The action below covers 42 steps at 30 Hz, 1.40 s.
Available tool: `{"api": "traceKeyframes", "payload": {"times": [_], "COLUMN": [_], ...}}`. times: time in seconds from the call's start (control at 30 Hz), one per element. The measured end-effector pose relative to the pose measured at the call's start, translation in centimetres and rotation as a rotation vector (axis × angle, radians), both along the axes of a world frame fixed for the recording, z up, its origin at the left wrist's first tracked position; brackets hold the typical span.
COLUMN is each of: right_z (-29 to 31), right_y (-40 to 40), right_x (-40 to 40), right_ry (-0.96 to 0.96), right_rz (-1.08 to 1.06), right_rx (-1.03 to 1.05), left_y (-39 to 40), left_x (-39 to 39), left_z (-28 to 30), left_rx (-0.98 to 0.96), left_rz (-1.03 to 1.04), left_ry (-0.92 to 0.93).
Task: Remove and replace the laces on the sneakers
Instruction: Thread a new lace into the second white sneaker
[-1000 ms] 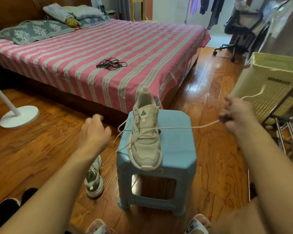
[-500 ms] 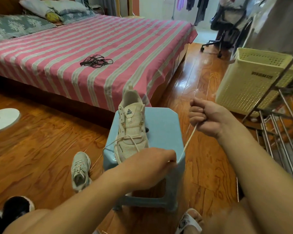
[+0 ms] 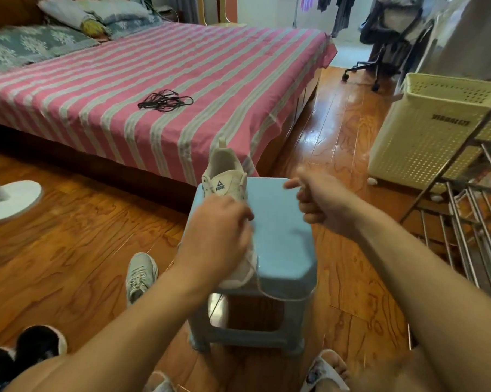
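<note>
Cream-white mesh sneaker (image 3: 224, 176) sits on pale blue plastic stool (image 3: 281, 236), long axis running toward/away from the person, heel at the bed end, toe nearest. Left hand (image 3: 219, 236) lies directly over the lace area w/ fingers curled down; looks to be pinching the thin cream lace (image 3: 262, 292), but the grip itself is hidden. Right hand (image 3: 320, 202) is just right of the shoe, apart from it, fingers curled; can't tell if it holds lace. Left is nearer. Tongue reads "PEAK". Yellow perforated plastic hamper (image 3: 436, 123) has dark lettering, unreadable. Coil of black laces (image 3: 165, 100) on striped bed; 2nd sneaker (image 3: 141, 273) on floor.
</note>
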State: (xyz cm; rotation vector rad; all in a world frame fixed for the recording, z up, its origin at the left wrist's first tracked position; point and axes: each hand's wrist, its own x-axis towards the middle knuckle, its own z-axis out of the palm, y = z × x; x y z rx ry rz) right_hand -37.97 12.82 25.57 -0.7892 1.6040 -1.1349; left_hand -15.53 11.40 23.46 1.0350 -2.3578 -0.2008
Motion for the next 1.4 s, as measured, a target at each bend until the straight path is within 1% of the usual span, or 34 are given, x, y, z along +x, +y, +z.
{"api": "traceKeyframes", "payload": {"times": [0.03, 0.07, 0.1, 0.13, 0.17, 0.27, 0.3, 0.33, 0.37, 0.47, 0.5, 0.7, 0.83, 0.93, 0.97, 1.0, 1.1, 1.17, 1.23, 1.27, 1.3, 1.33, 1.4], "right_z": [-0.2, -0.6, -1.1, -1.5, -1.9, -2.5, -2.6, -2.8, -3.1, -4.0, -4.3, -4.0, -4.5, -4.5, -4.5, -4.3, -3.8, -3.8, -4.0, -4.0, -3.8, -3.6, -3.6], "right_y": [0.0, 0.2, 0.4, 0.6, 0.7, 1.0, 0.9, 0.8, 0.6, 0.4, 0.4, 0.3, 0.5, 0.1, 0.0, -0.1, -0.1, -0.3, -0.4, -0.4, -0.5, -0.4, 0.0], "right_x": [1.6, 2.7, 3.6, 4.2, 4.6, 5.0, 5.1, 5.2, 5.4, 5.7, 5.8, 6.4, 7.2, 7.0, 6.9, 6.8, 6.5, 6.3, 6.1, 5.9, 5.7, 5.5, 5.2], "right_ry": [0.064, 0.207, 0.366, 0.475, 0.493, 0.287, 0.250, 0.254, 0.307, 0.583, 0.629, 0.696, 0.803, 0.778, 0.759, 0.783, 1.034, 1.095, 1.121, 1.113, 1.103, 1.090, 1.048], "right_rz": [0.070, 0.142, 0.211, 0.260, 0.272, 0.195, 0.171, 0.158, 0.155, 0.183, 0.192, 0.148, 0.157, 0.158, 0.173, 0.194, 0.297, 0.420, 0.508, 0.526, 0.535, 0.543, 0.574], "right_rx": [-0.005, -0.016, -0.037, -0.067, -0.089, -0.115, -0.120, -0.115, -0.104, -0.056, -0.056, -0.095, -0.133, -0.145, -0.138, -0.137, -0.234, -0.332, -0.348, -0.333, -0.319, -0.296, -0.265], "left_y": [-1.4, -2.7, -3.8, -4.5, -4.9, -5.2, -5.2, -5.1, -5.1, -5.2, -5.3, -5.0, -4.8, -4.6, -4.6, -4.7, -4.6, -4.1, -4.0, -4.3, -5.0, -6.0, -8.5], "left_x": [0.3, 0.5, 0.6, 0.6, 0.5, 0.2, 0.2, 0.3, 0.4, 0.4, 0.4, 0.0, 0.0, 0.0, 0.0, 0.0, -0.1, 0.0, 0.5, 1.0, 1.7, 2.6, 5.4], "left_z": [-0.1, -0.2, -0.3, -0.4, -0.4, -0.8, -0.9, -1.0, -1.1, -1.1, -1.1, -1.1, -1.1, -1.0, -1.0, -1.0, -1.3, -1.5, -1.4, -1.0, -0.4, 0.5, 2.4], "left_rx": [0.025, 0.065, 0.112, 0.150, 0.170, 0.171, 0.171, 0.179, 0.191, 0.236, 0.241, 0.226, 0.221, 0.232, 0.243, 0.253, 0.224, 0.187, 0.137, 0.131, 0.157, 0.228, 0.400], "left_rz": [0.127, 0.205, 0.237, 0.239, 0.224, 0.152, 0.139, 0.135, 0.137, 0.151, 0.155, 0.160, 0.157, 0.135, 0.136, 0.139, 0.135, 0.106, 0.074, 0.086, 0.128, 0.201, 0.409], "left_ry": [0.038, 0.010, -0.044, -0.094, -0.119, -0.128, -0.120, -0.112, -0.101, -0.076, -0.081, -0.072, -0.076, -0.092, -0.091, -0.078, -0.018, 0.019, 0.045, 0.089, 0.194, 0.389, 0.932]}}
